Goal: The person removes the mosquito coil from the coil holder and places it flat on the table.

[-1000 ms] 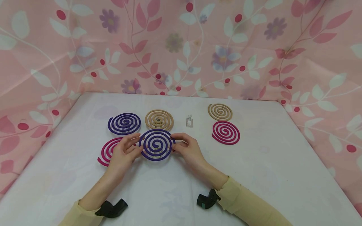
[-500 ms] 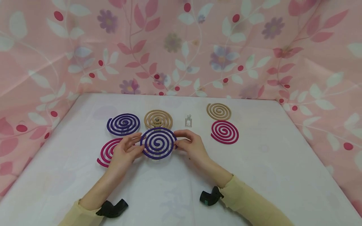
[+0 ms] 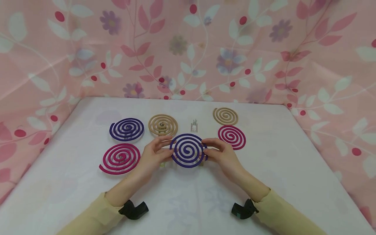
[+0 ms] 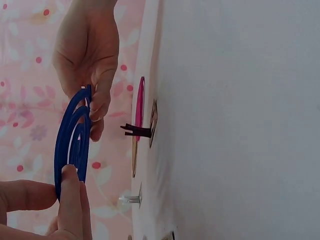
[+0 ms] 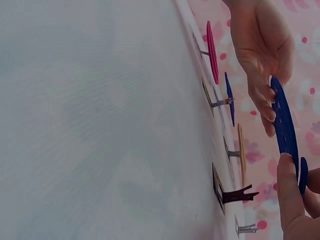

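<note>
A purple mosquito coil (image 3: 188, 150) is held flat in the air above the table by both hands. My left hand (image 3: 154, 155) pinches its left edge between thumb and fingers. On the opposite rim, my right hand (image 3: 223, 156) grips the coil the same way. Beneath the coil, a small stand with an upright forked prong (image 5: 237, 194) rises from the table, seen in the right wrist view. The base of another stand (image 3: 162, 163) shows beside the left hand's fingers. In the wrist views the coil (image 4: 72, 135) is well clear of the stands.
On stands at left sit a purple coil (image 3: 127, 129), a pink coil (image 3: 120, 158) and a tan coil (image 3: 163, 125). A bare silver stand (image 3: 194, 126) is behind my hands. Loose tan (image 3: 225, 116) and pink (image 3: 231, 137) coils lie at right on the white table (image 3: 293, 182).
Both hands have carried the purple coil to the right, from above the left bare stand to above the right one. The pink coil at left has come into full view.
</note>
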`<action>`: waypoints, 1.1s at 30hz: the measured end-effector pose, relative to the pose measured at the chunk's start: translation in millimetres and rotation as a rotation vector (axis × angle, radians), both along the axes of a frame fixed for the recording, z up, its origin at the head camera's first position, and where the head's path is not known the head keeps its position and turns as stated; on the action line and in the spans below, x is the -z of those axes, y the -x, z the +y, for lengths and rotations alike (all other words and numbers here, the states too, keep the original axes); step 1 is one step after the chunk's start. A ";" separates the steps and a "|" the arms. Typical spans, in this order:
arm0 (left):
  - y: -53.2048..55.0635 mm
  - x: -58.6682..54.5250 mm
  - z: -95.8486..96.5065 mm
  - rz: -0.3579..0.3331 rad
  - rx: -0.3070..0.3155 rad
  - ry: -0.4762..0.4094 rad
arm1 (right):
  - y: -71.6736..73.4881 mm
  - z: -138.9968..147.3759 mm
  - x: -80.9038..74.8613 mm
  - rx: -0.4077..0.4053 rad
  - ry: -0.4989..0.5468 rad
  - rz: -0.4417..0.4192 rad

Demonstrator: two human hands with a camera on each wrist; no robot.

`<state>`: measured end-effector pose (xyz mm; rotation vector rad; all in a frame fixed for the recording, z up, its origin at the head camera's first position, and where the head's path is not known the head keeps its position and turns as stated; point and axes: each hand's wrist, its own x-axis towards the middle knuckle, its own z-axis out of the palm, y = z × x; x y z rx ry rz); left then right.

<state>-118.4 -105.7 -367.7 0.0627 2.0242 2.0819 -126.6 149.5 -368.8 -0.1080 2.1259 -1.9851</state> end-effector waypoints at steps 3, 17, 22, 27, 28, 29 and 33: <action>2.6 1.8 13.1 0.001 0.016 -0.029 | -2.6 13.1 0.6 0.022 -0.004 -0.009; 15.7 8.3 64.3 0.036 0.066 -0.052 | -7.3 70.0 5.5 0.076 0.017 -0.016; 17.3 10.0 83.1 0.040 0.110 -0.064 | -9.5 93.4 3.0 0.073 0.088 0.011; 17.9 8.2 101.7 0.080 0.149 -0.074 | -7.6 112.6 3.6 0.057 0.202 0.068; 18.4 8.1 105.1 0.086 0.150 -0.075 | -6.7 115.4 4.2 0.054 0.217 0.077; 18.9 7.8 108.4 0.090 0.147 -0.077 | -5.6 117.8 4.8 0.054 0.229 0.081; 22.4 8.8 120.9 0.084 0.104 -0.098 | -2.2 125.3 7.0 0.059 0.253 0.083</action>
